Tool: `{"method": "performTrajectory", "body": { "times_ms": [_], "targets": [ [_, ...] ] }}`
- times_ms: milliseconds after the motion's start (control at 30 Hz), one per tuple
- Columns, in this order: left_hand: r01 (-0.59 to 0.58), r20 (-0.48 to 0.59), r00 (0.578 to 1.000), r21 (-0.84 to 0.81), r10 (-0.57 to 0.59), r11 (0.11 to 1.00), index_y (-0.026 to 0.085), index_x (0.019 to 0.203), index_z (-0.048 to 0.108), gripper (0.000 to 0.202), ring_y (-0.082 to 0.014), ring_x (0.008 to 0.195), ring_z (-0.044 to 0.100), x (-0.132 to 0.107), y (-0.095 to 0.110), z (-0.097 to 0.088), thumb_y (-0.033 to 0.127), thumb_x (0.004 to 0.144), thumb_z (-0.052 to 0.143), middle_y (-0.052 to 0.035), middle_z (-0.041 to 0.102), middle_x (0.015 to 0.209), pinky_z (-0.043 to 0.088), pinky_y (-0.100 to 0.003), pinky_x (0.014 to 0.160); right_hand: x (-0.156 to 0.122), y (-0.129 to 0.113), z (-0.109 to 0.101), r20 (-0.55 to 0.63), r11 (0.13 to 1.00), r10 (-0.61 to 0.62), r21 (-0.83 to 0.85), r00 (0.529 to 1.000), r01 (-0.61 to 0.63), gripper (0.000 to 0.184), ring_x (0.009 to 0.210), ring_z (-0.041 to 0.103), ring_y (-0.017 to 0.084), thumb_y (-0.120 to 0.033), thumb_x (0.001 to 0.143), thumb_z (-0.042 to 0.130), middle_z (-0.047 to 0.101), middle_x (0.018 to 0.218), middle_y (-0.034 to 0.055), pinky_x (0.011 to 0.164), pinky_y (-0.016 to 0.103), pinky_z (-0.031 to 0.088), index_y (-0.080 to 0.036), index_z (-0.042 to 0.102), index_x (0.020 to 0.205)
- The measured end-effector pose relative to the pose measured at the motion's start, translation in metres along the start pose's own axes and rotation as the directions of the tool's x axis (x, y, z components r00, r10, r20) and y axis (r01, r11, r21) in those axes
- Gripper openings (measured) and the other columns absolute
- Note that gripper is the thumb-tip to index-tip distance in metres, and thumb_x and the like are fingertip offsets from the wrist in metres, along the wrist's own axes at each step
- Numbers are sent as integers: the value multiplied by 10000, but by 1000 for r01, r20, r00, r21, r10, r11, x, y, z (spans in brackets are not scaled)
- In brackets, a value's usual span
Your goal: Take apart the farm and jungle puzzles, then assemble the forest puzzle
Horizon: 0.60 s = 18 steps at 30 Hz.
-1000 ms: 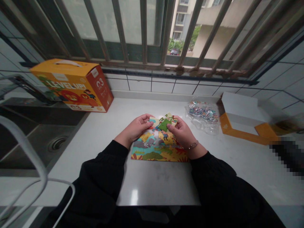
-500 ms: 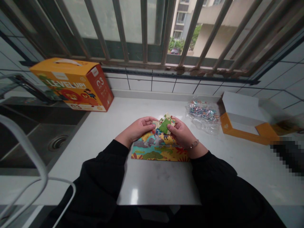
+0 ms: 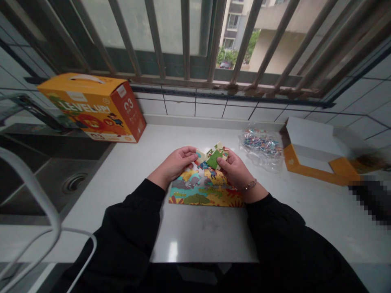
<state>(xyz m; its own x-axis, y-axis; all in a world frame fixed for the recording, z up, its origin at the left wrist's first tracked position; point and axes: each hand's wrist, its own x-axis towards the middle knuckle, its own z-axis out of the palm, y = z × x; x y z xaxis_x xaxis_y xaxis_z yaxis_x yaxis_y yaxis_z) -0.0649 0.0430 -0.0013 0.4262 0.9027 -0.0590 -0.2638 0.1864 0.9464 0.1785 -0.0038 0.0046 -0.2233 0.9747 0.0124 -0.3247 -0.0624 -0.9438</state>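
A colourful, partly joined jigsaw puzzle [image 3: 204, 192] lies flat on the white counter [image 3: 201, 232] in front of me. My left hand [image 3: 175, 164] pinches a pale puzzle piece [image 3: 200, 156] at the puzzle's far left edge. My right hand [image 3: 235, 171] grips a green puzzle piece [image 3: 215, 158], held slightly lifted above the puzzle's far edge. The two pieces meet between my fingertips. Both arms wear black sleeves, and a bracelet sits on my right wrist.
An orange puzzle box [image 3: 91, 108] stands at the back left beside a steel sink [image 3: 58, 183]. A clear bag of loose pieces [image 3: 262, 145] lies right of my hands. An open orange and white box tray [image 3: 314, 152] rests further right. Window bars rise behind.
Both hands have lifted the two pieces a little higher and farther from me, keeping them together. The flat puzzle has not moved.
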Motion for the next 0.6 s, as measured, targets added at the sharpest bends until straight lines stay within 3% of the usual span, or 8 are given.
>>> {"method": "performTrajectory", "body": {
  "times_ms": [167,267,433,600],
  "targets": [
    [8,93,996,-85,0,996,190,1084,712,383,-106,742,702,-5,1,2,317,848,986,21,733,898,579,-241,751,1,4,-6,97,994,100,21,990,-103,605,952,817,221,-596,822,988,832,1152,60,825,363,712,-262,678,1220],
    [15,80,997,-154,-3,988,198,1080,690,412,-107,723,706,-6,4,2,318,836,1000,29,736,881,588,-240,747,2,4,-9,62,992,110,52,992,-113,561,914,802,192,-563,821,996,811,1140,35,733,308,705,-274,679,1182],
    [51,42,998,-185,-44,981,188,1064,679,455,-91,713,704,-4,6,-2,311,805,1031,33,737,883,553,-193,687,2,2,-7,-3,993,10,115,1000,-10,587,994,807,206,-522,793,1028,811,1185,27,823,347,720,-298,668,1199],
    [-56,-10,998,-170,55,984,212,1068,678,442,-106,718,699,-2,3,-2,344,823,1021,53,722,838,555,-231,736,3,1,-8,-31,995,59,81,998,-57,582,1013,803,205,-552,817,1001,810,1295,52,722,295,709,-300,687,1237]
  ]
}}
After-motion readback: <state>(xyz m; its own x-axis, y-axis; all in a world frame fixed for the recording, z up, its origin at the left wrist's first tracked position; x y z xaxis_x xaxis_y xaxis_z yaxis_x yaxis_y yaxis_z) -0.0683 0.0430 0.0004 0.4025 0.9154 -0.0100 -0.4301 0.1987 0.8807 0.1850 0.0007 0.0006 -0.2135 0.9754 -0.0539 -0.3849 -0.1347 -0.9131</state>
